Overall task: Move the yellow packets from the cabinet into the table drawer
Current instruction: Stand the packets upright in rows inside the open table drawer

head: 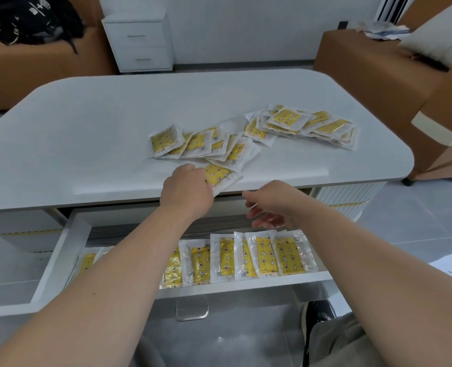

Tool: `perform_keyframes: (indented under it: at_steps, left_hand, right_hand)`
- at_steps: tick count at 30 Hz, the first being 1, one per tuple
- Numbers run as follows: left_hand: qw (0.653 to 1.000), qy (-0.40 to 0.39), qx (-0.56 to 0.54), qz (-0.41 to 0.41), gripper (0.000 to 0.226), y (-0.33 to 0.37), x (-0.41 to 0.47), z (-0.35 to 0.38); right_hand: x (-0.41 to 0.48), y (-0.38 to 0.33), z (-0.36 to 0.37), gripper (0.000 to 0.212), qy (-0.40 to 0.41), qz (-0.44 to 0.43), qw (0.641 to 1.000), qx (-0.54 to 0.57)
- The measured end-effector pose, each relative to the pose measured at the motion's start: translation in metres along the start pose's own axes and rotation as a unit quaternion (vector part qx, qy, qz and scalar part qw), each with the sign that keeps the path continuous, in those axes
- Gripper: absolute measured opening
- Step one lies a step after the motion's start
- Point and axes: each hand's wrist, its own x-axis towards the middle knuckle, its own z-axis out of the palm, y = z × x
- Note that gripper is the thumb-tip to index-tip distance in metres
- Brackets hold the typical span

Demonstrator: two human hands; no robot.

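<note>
Several yellow packets in clear wrappers lie scattered in a pile (256, 133) on the white table (100, 133). At the table's near edge my left hand (186, 189) grips one yellow packet (220, 176). Below the tabletop the white drawer (60, 263) is pulled out, with a row of yellow packets (246, 256) standing along its front wall. My right hand (271, 205) hovers over the drawer's back right part, fingers loosely spread and holding nothing.
A small white two-drawer cabinet (140, 42) stands against the far wall. Brown sofas sit at the back left (42, 56) and right (378, 67), the left one with a black bag (31, 17). My knee and shoe (320, 311) are at the lower right.
</note>
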Motion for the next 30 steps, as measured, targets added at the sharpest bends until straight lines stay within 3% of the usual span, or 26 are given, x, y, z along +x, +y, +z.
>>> perform_keyframes:
  at_steps: [5,9,11,15,20,25,30]
  left_hand:
    - [0.998,-0.021,-0.038,0.045,0.011,0.003,-0.007,-0.006]
    - [0.986,-0.044,-0.162,0.018,0.010,0.004,-0.008,-0.012]
    - [0.983,-0.008,-0.181,0.008,0.018,0.003,-0.005,-0.014]
    - [0.988,0.077,-0.125,-0.051,0.045,-0.015,0.022,-0.015]
    - [0.986,0.023,-0.081,-0.145,0.074,-0.037,0.057,-0.001]
    - [0.987,-0.018,-0.064,-0.146,0.072,-0.042,0.065,0.006]
    - [0.991,0.019,0.037,-0.129,0.065,-0.042,0.053,0.003]
  right_hand:
    - [0.006,-0.002,0.024,0.043,-0.012,0.036,0.990,0.134]
    - [0.007,-0.007,0.041,0.029,0.000,0.062,0.969,0.238]
    - [0.005,-0.010,0.043,0.024,0.016,0.063,0.968,0.244]
    - [-0.004,-0.018,0.036,0.018,0.046,0.048,0.966,0.249]
    - [-0.009,-0.021,0.030,0.014,0.077,0.032,0.956,0.282]
    - [-0.007,-0.025,0.029,0.006,0.075,0.028,0.947,0.311]
    - [0.001,-0.028,0.028,0.009,0.092,0.020,0.945,0.314]
